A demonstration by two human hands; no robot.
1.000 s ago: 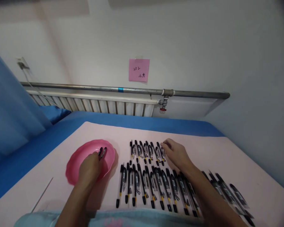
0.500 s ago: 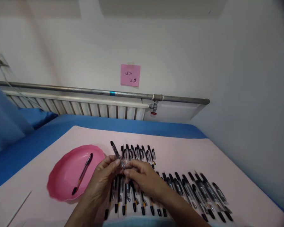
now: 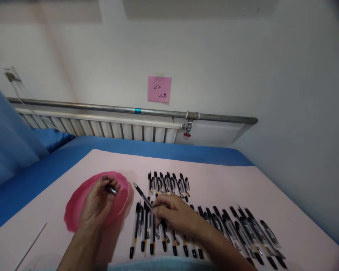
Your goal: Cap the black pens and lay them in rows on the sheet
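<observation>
At lower left, a scalloped pink dish is being overhung by the left hand, whose fingers are being kept curled around a pen cap. At lower centre, an uncapped pen, tip toward upper left, is being clamped by the right hand's fingers above rows of pen parts.

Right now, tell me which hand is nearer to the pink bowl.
Left. The left hand is over the pink bowl; the right hand is off to the bowl's right, above the rows of pens, with an uncapped pen in its fingers.
</observation>
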